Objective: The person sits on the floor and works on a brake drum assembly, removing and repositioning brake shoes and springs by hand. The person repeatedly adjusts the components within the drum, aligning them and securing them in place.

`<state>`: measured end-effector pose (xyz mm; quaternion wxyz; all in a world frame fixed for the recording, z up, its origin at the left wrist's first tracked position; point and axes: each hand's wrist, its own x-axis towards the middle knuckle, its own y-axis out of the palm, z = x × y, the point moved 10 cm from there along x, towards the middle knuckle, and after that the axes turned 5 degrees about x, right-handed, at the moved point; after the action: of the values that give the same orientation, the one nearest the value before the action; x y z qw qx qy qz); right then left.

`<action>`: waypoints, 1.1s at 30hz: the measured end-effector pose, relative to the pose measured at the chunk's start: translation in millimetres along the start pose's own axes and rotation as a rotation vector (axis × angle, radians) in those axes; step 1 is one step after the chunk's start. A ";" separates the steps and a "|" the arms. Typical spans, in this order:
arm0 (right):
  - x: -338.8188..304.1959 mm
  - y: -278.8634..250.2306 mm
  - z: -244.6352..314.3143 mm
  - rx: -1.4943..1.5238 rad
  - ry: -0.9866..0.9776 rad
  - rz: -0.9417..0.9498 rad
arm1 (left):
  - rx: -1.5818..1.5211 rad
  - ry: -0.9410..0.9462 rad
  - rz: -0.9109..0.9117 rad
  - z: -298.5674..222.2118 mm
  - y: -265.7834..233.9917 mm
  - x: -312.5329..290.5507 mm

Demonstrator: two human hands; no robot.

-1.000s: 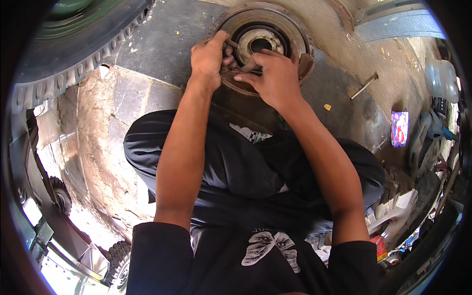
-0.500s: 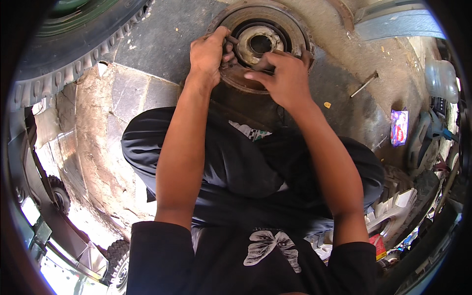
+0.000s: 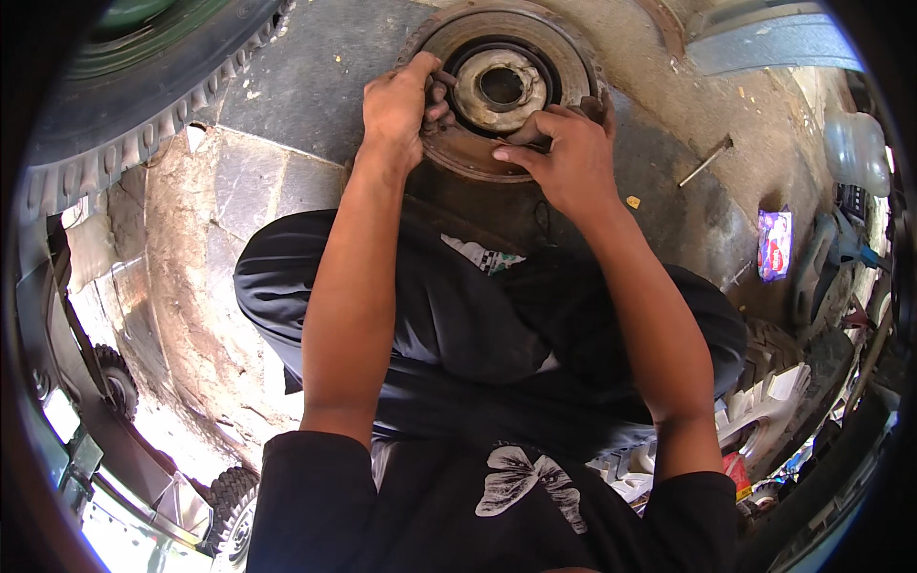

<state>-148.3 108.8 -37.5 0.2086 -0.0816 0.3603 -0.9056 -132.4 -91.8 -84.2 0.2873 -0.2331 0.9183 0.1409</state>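
A round, rusty brake drum (image 3: 475,160) sits at the top of the view, in front of my crossed legs. A worn hub ring (image 3: 485,115) with a dark central hole shows inside it. My left hand (image 3: 406,105) is curled over the drum's left rim, its fingers bent inward and darkened with grime. Over the near right side of the drum, my right hand (image 3: 570,148) is closed, with the thumb pressed toward the bent fingers. What lies between those fingers is hidden.
A big tyre (image 3: 181,91) with a green rim stands at upper left. To the right lie a thin metal rod (image 3: 705,162), a purple packet (image 3: 775,245), a clear plastic bottle (image 3: 856,153) and a pale blue metal piece (image 3: 774,43). Another tyre (image 3: 764,382) is beside my right knee.
My right hand has shifted slightly right and down over the drum, uncovering more of the hub ring. My left hand stays at the left rim, moved slightly left.
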 end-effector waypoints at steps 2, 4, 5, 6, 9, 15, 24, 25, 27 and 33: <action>2.7 1.7 6.7 -0.034 -0.028 -0.026 | 0.007 -0.001 -0.008 -0.7 0.5 -0.5; 8.9 6.0 19.8 -0.067 -0.069 -0.072 | 0.009 -0.008 -0.009 0.2 3.2 0.1; 13.2 12.3 28.0 -0.076 -0.101 -0.097 | 0.004 -0.009 -0.006 0.8 3.0 0.8; 15.4 14.5 34.2 -0.085 -0.133 -0.122 | 0.000 -0.009 -0.002 1.4 3.4 2.3; 5.7 6.1 21.9 -0.105 -0.078 -0.049 | 0.015 -0.007 -0.005 1.3 1.7 0.6; 7.6 3.8 18.6 -0.004 -0.088 -0.093 | 0.027 0.010 0.006 -1.2 3.5 0.0; 1.1 0.4 6.5 -0.026 -0.040 -0.021 | 0.007 0.009 0.007 -0.2 1.1 -1.4; 1.3 -0.3 3.1 -0.012 -0.025 -0.016 | 0.012 0.015 0.001 -0.8 1.4 -2.1; 7.1 2.7 14.8 -0.047 -0.070 -0.054 | 0.018 0.012 0.002 -0.5 2.8 -0.6; 6.9 4.6 23.3 -0.080 -0.128 -0.099 | 0.011 0.010 0.025 0.4 2.3 1.7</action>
<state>-146.1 88.3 -23.8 0.1827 -0.1652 0.3775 -0.8927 -134.6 -90.2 -85.2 0.2824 -0.2207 0.9232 0.1385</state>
